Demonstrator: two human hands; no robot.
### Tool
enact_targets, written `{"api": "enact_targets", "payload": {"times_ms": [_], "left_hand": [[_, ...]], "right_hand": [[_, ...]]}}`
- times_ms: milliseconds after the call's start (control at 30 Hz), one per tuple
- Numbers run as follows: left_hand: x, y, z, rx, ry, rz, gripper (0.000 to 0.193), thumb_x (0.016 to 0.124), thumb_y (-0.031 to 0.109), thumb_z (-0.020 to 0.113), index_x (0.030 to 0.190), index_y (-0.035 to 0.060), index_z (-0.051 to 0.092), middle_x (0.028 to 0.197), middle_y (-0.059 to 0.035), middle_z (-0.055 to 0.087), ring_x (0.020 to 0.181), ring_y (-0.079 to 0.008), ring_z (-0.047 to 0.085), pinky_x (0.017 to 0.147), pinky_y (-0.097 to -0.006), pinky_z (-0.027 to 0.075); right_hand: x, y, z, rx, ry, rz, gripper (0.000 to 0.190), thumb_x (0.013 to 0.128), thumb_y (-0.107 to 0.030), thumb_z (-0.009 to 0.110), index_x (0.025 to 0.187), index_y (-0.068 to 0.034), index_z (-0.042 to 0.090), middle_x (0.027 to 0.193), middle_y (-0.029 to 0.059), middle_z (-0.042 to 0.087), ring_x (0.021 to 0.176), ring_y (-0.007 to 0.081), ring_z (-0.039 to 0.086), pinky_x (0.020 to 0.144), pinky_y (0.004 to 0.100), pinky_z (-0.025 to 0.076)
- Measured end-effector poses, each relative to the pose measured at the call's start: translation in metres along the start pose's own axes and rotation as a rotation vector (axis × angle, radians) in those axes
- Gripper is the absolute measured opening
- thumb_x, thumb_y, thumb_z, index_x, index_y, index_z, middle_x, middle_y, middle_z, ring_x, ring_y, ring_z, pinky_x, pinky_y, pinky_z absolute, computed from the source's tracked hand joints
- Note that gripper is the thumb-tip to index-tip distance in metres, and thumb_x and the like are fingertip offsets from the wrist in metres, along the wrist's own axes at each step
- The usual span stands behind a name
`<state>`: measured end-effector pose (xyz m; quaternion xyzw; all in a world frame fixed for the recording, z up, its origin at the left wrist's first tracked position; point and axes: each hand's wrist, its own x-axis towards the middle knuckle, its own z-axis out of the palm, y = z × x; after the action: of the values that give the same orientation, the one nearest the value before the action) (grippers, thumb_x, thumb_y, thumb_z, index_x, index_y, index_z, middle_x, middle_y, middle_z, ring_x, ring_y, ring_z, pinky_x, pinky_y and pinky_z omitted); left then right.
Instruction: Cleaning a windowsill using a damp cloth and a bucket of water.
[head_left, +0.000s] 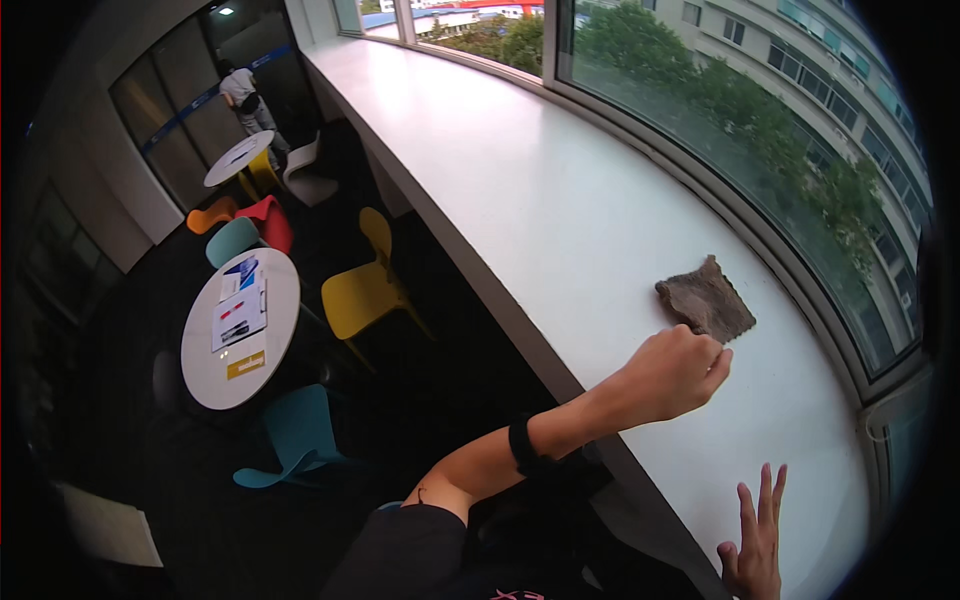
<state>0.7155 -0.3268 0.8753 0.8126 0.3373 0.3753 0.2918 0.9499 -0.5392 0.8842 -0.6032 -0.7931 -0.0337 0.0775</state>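
A crumpled brown cloth (709, 298) with scalloped edges lies on the white windowsill counter (517, 202), near the window side. My left hand (671, 375) is curled at the cloth's near edge and appears to grip it; the fingertips are partly hidden behind the knuckles. A black band (523, 444) circles my left wrist. Lower right, my right hand (757, 536) is spread over the near part of the counter, fingers apart and holding nothing. Whether it touches the surface I cannot tell.
A window frame (551, 45) borders the counter on the right. Below its left edge stand a yellow chair (356, 300), a teal chair (300, 427) and a round table (206, 367) with papers and a clipboard. A person (244, 90) stands by the far glass doors.
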Motion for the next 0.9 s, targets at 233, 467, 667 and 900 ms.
{"api": "enact_targets", "payload": {"times_ms": [233,467,667,900], "left_hand": [[0.124,-0.066,0.046,0.443,-0.182,0.026,0.032,0.087,0.011,0.050,0.060,-0.0032,0.062,0.067,-0.0233,0.066,0.060,-0.0400,0.065,0.059,-0.0475,0.052],[0.121,-0.078,0.067,0.513,-0.681,-0.311,0.076,0.103,0.040,0.037,0.157,-0.0005,0.003,0.164,-0.0259,-0.006,0.153,-0.0394,-0.002,0.120,-0.0557,0.009],[0.122,-0.083,0.073,0.534,-0.596,-0.317,0.075,0.103,0.044,0.034,0.158,0.0015,0.005,0.163,-0.0279,-0.002,0.152,-0.0414,0.000,0.121,-0.0543,0.007],[0.135,-0.090,0.082,0.565,-0.552,-0.393,0.077,0.103,0.046,0.032,0.158,0.0019,0.002,0.163,-0.0278,-0.005,0.152,-0.0408,-0.002,0.121,-0.0540,0.005]], "right_hand": [[-0.065,0.021,0.049,0.173,0.160,0.127,0.060,0.105,-0.048,0.037,0.142,-0.003,0.048,0.158,0.0256,0.026,0.148,0.0500,0.013,0.114,0.0654,0.024],[-0.059,0.013,0.047,0.186,0.339,0.110,0.045,0.106,-0.036,0.043,0.119,0.003,0.062,0.140,0.0261,0.051,0.137,0.0496,0.038,0.110,0.0607,0.035],[-0.063,0.008,0.047,0.135,0.401,0.086,0.038,0.105,-0.027,0.047,0.104,0.005,0.067,0.120,0.0256,0.063,0.120,0.0466,0.054,0.100,0.0556,0.045],[-0.070,0.014,0.057,0.235,0.491,0.049,0.040,0.105,-0.026,0.045,0.097,0.006,0.068,0.106,0.0251,0.066,0.105,0.0439,0.059,0.091,0.0543,0.048]]}}
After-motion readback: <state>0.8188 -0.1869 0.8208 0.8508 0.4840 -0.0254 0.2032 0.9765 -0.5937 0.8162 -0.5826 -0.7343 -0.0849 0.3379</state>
